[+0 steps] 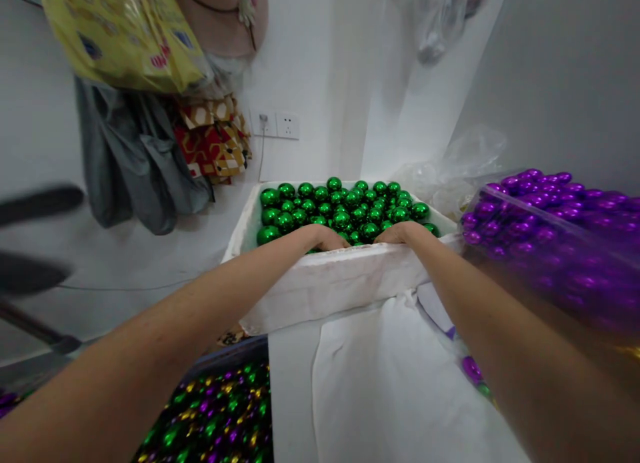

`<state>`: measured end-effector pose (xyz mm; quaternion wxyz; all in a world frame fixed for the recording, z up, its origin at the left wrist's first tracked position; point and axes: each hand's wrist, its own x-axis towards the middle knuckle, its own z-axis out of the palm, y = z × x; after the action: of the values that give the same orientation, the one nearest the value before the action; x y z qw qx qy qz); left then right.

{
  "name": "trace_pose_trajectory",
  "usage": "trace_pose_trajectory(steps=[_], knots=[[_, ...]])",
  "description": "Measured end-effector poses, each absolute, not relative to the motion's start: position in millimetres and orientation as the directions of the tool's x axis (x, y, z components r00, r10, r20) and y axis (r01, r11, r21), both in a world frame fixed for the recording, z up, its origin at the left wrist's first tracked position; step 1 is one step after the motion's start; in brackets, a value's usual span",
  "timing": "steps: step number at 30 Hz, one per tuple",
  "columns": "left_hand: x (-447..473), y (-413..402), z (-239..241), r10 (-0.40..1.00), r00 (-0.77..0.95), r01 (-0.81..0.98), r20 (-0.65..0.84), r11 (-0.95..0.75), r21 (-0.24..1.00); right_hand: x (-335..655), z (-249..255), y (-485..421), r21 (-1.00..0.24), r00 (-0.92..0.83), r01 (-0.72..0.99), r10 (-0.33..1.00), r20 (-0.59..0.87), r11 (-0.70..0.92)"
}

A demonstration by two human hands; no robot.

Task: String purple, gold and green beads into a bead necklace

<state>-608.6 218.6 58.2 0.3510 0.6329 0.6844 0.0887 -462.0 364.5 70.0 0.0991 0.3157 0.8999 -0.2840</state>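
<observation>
A white foam box (330, 276) stands ahead of me, filled with several shiny green balls (345, 206). Both my arms reach forward over its near wall. My left hand (327, 238) dips down among the green balls at the box's front edge, knuckles up, fingers hidden behind the rim. My right hand (400, 233) lies beside it, a little to the right, also curled down into the balls with its fingers out of sight. The two hands are a short gap apart.
A clear container of purple balls (540, 229) sits at the right. A bin of mixed green, purple and gold balls (220, 416) lies low left. White cloth (400, 383) covers the surface below. Bags (135, 156) hang on the wall near a socket (287, 125).
</observation>
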Motion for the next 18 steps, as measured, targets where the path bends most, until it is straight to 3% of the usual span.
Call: trace_pose_trajectory(steps=[7,12,18], knots=[[-605.8,213.1,67.2,0.894,0.127,0.758,-0.429,0.192,0.623,-458.9,73.1,363.4,-0.434,-0.723,0.684,0.469,-0.507,0.586],[-595.0,218.4,72.7,0.834,0.176,0.740,-0.522,0.238,0.629,-458.2,74.3,359.8,-0.441,-0.719,0.687,0.452,-0.528,0.578],[-581.9,249.0,68.7,0.908,0.067,0.777,-0.414,0.212,0.592,-458.1,74.3,364.9,-0.489,-0.773,0.629,0.422,-0.473,0.604]])
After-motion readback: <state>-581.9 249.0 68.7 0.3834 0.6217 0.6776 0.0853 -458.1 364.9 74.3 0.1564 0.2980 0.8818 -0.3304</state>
